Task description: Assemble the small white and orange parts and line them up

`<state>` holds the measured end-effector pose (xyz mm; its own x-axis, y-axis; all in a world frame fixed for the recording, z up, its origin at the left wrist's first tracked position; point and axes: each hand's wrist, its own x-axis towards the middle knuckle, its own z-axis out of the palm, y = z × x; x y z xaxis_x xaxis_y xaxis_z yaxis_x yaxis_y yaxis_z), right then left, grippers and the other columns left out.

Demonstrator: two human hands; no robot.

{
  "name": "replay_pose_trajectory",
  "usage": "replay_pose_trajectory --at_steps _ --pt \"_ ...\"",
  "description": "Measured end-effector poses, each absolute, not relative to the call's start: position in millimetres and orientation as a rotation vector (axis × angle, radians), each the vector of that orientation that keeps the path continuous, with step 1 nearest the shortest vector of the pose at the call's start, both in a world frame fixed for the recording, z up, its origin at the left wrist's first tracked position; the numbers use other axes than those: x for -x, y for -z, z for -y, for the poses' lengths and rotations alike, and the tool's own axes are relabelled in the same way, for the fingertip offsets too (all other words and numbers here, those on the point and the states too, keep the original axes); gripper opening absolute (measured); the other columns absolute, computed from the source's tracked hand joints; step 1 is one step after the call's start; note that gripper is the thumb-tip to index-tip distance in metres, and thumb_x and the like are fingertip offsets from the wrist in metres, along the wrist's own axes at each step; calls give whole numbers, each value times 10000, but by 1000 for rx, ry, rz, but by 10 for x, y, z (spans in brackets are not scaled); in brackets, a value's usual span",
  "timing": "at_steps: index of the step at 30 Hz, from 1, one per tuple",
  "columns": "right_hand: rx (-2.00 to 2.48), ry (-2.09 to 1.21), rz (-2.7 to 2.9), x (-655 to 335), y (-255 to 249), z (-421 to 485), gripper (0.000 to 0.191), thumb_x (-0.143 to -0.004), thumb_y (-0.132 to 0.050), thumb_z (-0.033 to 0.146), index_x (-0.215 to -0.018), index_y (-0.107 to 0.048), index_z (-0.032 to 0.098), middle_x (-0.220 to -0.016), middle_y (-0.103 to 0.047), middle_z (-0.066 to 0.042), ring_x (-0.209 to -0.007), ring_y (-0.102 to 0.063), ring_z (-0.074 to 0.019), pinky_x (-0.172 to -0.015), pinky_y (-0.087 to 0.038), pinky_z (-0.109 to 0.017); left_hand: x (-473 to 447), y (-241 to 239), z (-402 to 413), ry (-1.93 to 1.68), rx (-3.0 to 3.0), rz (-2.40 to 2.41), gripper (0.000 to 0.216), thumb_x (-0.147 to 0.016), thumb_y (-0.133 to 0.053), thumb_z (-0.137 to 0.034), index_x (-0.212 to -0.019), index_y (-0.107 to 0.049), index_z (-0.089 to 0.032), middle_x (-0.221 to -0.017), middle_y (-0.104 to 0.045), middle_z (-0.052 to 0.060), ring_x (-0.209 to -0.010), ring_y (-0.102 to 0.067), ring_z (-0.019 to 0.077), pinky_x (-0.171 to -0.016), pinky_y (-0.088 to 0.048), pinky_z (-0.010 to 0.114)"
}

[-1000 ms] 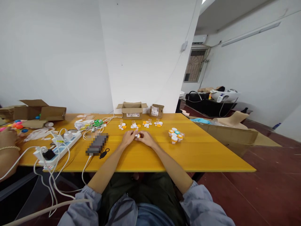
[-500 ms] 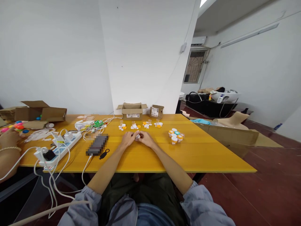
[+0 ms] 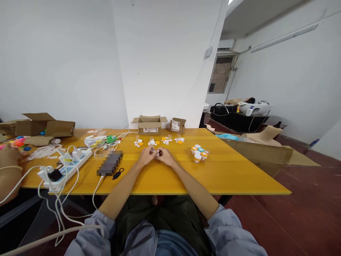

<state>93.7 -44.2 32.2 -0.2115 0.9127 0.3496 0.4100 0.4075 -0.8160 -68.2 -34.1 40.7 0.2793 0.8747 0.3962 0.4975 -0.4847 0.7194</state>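
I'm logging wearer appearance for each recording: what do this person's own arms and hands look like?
The left hand and right hand are bare, without gloves. The left sleeve and right sleeve are pale grey-blue, loose and wrinkled, ending near the elbows with the forearms uncovered. Any rings are too small to tell.

To your left: white power strip [image 3: 71, 171] with black plug [image 3: 55, 175], blurred-out dark device [image 3: 110, 164], black looped item [image 3: 116, 175] just beside it, green packet [image 3: 111, 139] behind. Farther left, open carton [image 3: 60, 128], coloured balls [image 3: 19, 143] near it. Off your right: large carton [image 3: 261, 158], white basin [image 3: 255, 109], barred window [image 3: 221, 75], air conditioner [image 3: 225, 44].
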Motion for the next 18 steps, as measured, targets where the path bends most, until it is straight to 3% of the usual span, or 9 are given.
replay_pose_trajectory --at_steps 4,10,18 --pt "1192 -663 1815 -936 -304 438 221 -636 -725 340 -710 -554 221 -680 -606 55 -644 -546 -143 -618 -403 -260 673 -368 316 -1095 -2090 -1409 352 -815 -636 -554 -697 -588 -226 -568 -521 -25 -669 -549 192 -622 -361 280" --pt "1178 -671 1800 -976 -302 403 151 -674 -672 312 -769 -598 221 -733 -657 36 -698 -582 -163 -662 -438 -273 651 -391 348 -1096 -2099 -1115 327 -832 -644 -467 -1058 -648 -231 -634 -586 -55 -651 -557 164 -660 -423 265" --pt "1210 -633 1851 -934 -335 452 181 -678 -698 339 -755 -588 217 -723 -647 31 -665 -555 -149 -622 -405 -263 661 -437 357 -1118 -2050 -1275 292 -811 -642 -500 -746 -595 -219 -576 -561 -40 -627 -539 161 -615 -384 264"
